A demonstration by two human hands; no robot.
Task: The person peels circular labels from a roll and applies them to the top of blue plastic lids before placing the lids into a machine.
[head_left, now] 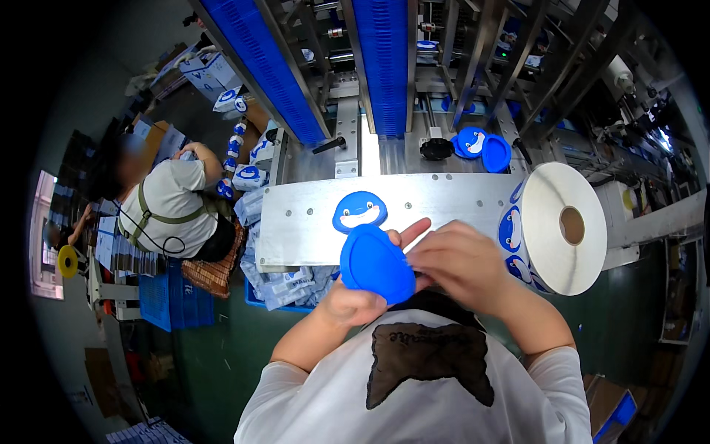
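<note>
At a flat metal table point(296, 222) above a green floor point(237, 370), the left hand point(353, 302) curled around a smooth, rounded blue case point(377, 263), while the right hand point(464, 263), half-curled and blurred, was at its edge, its hold unclear.

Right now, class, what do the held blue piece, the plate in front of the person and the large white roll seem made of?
Blue piece: probably plastic, possibly silicone; smooth, evenly coloured, with a raised rim.
Plate: metal, perhaps aluminium or steel; silvery grey with a dull sheen.
Large white roll: likely paper; flat, pale side around a brown, cardboard-looking core.
</note>
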